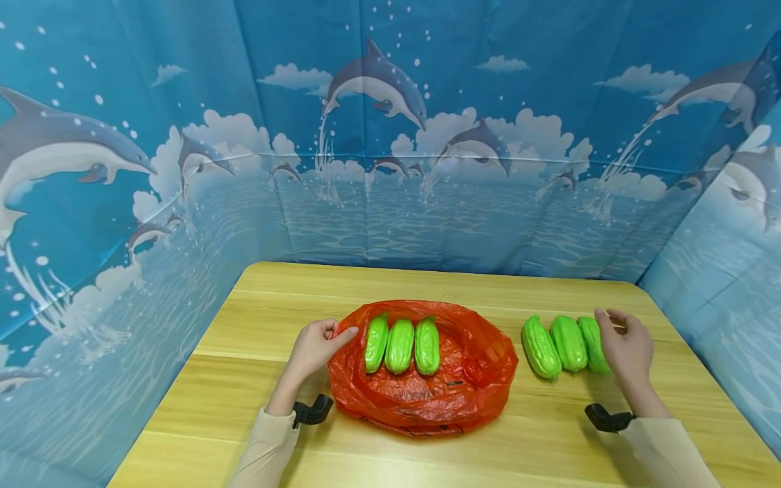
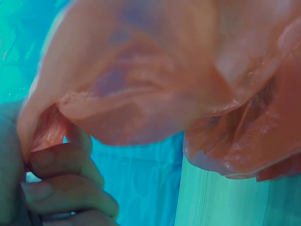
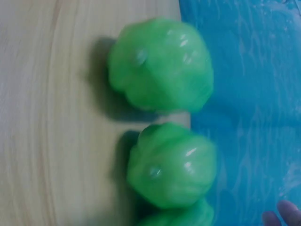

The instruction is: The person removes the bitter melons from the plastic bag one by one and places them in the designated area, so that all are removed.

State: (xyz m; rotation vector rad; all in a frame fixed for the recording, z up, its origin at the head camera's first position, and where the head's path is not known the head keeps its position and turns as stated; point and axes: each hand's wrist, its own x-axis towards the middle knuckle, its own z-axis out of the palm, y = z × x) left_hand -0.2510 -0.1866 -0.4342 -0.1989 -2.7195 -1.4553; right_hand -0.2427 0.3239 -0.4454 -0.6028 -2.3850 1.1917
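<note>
A red plastic bag (image 1: 427, 413) lies spread on the table with its mouth facing up. Inside, on its left side, three shiny green bitter melons (image 1: 400, 346) sit in a row. My left hand (image 1: 314, 349) pinches the bag's left rim; in the left wrist view the film of the bag (image 2: 141, 103) runs in between thumb and fingers (image 2: 70, 193). Right of the bag stand three more bitter melons (image 1: 569, 342). Over the rightmost melon (image 1: 590, 339), partly covering it, hovers my right hand (image 1: 628, 346). Its fingertips (image 3: 287, 212) appear apart from the melons (image 3: 174, 165).
The wooden table (image 1: 244, 379) carries everything. A blue dolphin-print curtain (image 1: 396, 224) hangs behind it and along both sides. Each wrist bears a black camera mount, such as the left mount (image 1: 314, 410).
</note>
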